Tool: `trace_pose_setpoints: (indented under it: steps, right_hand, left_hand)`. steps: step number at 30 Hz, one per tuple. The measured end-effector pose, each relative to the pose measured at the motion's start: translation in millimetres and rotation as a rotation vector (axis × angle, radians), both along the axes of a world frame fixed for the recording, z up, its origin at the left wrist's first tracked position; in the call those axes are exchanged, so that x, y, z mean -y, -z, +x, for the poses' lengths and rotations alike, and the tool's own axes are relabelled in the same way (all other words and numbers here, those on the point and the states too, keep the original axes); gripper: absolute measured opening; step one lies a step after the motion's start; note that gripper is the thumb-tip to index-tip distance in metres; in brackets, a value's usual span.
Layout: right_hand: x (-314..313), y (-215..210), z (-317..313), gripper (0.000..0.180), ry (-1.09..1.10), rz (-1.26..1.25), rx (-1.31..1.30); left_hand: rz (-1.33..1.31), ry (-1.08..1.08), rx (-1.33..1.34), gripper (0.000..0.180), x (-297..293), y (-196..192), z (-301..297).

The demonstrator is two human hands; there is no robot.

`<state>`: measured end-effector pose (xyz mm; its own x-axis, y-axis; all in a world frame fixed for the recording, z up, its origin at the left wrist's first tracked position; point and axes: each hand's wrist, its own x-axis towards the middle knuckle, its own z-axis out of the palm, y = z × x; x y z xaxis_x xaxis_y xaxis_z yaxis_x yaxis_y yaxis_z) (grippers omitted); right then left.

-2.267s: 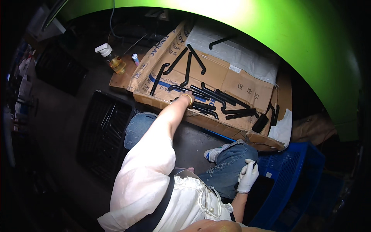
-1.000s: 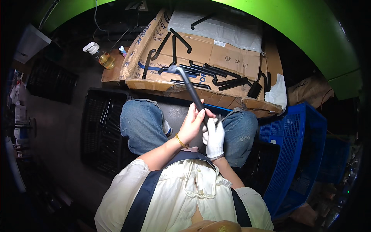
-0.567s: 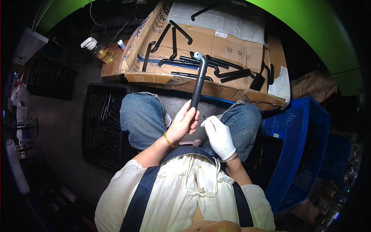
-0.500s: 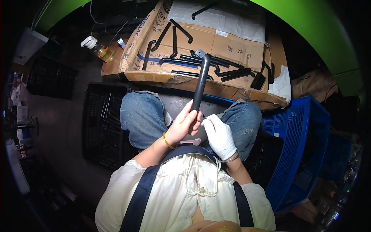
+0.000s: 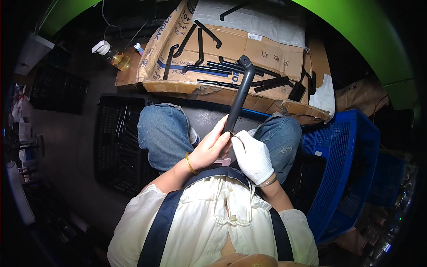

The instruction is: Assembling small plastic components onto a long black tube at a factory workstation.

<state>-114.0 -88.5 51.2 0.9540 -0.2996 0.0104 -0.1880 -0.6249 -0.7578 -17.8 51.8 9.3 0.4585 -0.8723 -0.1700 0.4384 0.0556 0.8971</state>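
A long black bent handle (image 5: pixel 241 95), with a round holed end pointing away from me, is gripped near its lower end by my bare left hand (image 5: pixel 214 143). It leans to the right over the front edge of the cardboard tray. My right hand (image 5: pixel 253 155), in a white glove, is closed in a pinch beside the handle's lower end. A small dark bit shows at its fingertips, too little to name. Several similar black handles (image 5: pixel 200 46) lie scattered in the cardboard tray (image 5: pixel 178 88) beyond my hands.
A black crate (image 5: pixel 101 147) with dark parts stands left of my knees. Blue crates (image 5: pixel 340 153) stand to the right. A bottle of yellowish liquid (image 5: pixel 119 61) and a small capped tube (image 5: pixel 138 48) are left of the tray. White sheeting (image 5: pixel 267 26) lines its far side.
The handle's holed end has swung right and turned a little in my left hand. My right fingertips have come closer to its lower end.
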Motion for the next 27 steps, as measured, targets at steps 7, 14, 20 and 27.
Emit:
trace_pose_setpoints:
  steps: [7, 14, 20, 27]
  right_hand:
    - [4.5, -4.3, -0.8, 0.014, -0.023, 0.032, -0.139]
    - [-0.5, 25.6, -3.0, 0.016, -0.096, -0.126, 0.017]
    - [0.6, 14.0, -1.7, 0.016, -0.081, -0.071, -0.004]
    - [14.3, 8.8, -2.7, 0.016, -0.23, -0.114, -0.045]
  left_hand:
    - [0.085, -0.028, 0.143, 0.057, 1.6, -3.2, -4.3]
    - [0.197, -0.155, 0.508, 0.056, 9.6, 15.5, -11.5]
    - [0.107, -0.275, 0.732, 0.055, 9.3, 14.5, -12.4]
    - [0.156, -0.119, 0.19, 0.055, 6.7, 0.7, -15.3]
